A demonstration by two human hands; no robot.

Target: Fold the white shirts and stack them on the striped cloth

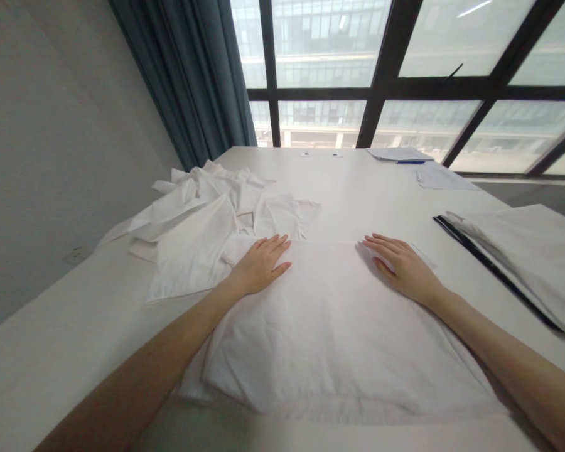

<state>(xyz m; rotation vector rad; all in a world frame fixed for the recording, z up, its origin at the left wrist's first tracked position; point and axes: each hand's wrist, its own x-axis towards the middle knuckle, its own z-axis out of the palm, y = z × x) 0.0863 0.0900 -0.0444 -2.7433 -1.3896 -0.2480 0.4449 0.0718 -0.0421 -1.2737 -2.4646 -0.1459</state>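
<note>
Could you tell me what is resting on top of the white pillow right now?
Both hands lie flat on the pillow near its far edge: the left hand and the right hand, fingers spread. What lies beneath the pillow is covered.

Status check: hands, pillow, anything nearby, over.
Left hand and right hand flat, open, on the pillow's far edge. Pillow lies flat on the table. Crumpled cloths beside the left hand, not blocking.

Both bare forearms reach forward from the near edge of the bench (51, 351), converging slightly. The left hand (261, 263) lies flat, palm down, fingers straight and close together, thumb spread toward the right. The right hand (402, 263) mirrors it, palm down, fingers extended and pointing toward the left, wrist level.
</note>
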